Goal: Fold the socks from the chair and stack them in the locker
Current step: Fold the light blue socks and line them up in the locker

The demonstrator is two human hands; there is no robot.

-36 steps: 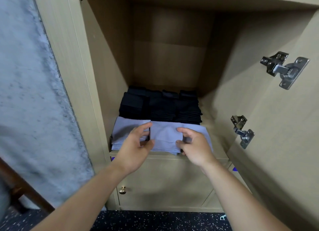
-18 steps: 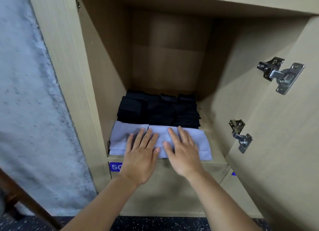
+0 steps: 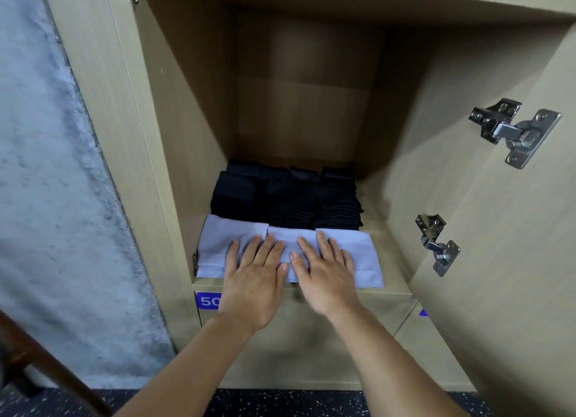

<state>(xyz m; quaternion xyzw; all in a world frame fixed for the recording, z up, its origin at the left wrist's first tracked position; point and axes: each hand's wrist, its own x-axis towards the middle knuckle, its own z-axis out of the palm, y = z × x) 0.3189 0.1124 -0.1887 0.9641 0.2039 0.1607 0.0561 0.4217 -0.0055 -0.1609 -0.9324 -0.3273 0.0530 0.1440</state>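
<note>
Risk, centre frame: my left hand (image 3: pixel 254 284) and right hand (image 3: pixel 327 276), flat-fingered, press the pale folded socks (image 3: pixel 355 254) at the locker (image 3: pixel 389 292) shelf's front edge; dragging back may spill them.

Dim, soft indoor light from behind and above the camera; no hard highlights. Locker (image 3: pixel 174 154) interior falls off into shadow toward the back panel and upper right corner. Black socks (image 3: pixel 286 195) lose nearly all texture in the dark. Light blue socks (image 3: pixel 352 248) well exposed. Mild specular glint on the upper hinge (image 3: pixel 514 133). Wide-angle bowing of the locker edges near the frame borders. Slight softness throughout; chair (image 3: pixel 46 366) at lower left is blurred.
</note>
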